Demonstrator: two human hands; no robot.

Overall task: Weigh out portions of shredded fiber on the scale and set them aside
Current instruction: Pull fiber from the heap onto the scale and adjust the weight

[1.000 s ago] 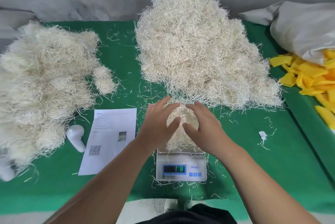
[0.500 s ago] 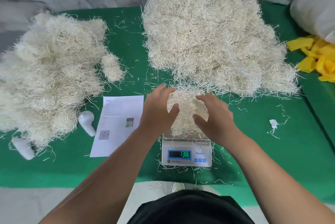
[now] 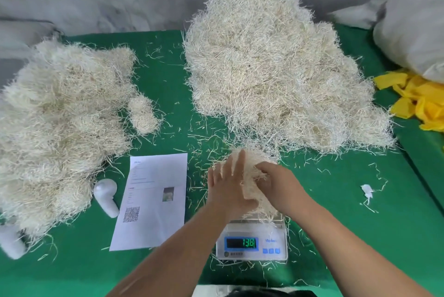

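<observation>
Printed sheet (image 3: pixel 150 203) with QR code lies flat on green cloth (image 3: pixel 336 212) — white plastic piece (image 3: pixel 106 197) just left; yellow scraps (image 3: pixel 418 102) and grey bag (image 3: pixel 413 32) far right.

fiber portion (image 3: pixel 252 176): pale shredded clump on scale (image 3: pixel 252 244) | display reads 13.81

Both hands (image 3: pixel 254 188) have closed in, gathering the fiber portion (image 3: pixel 249 176).

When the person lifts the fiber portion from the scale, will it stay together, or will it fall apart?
Probably it holds together loosely: the fiber portion is a tangled clump between the left hand and right hand. Some strands will likely drop, since loose strands already litter the green cloth. It looks light and springy for its size, not stiff.
</observation>
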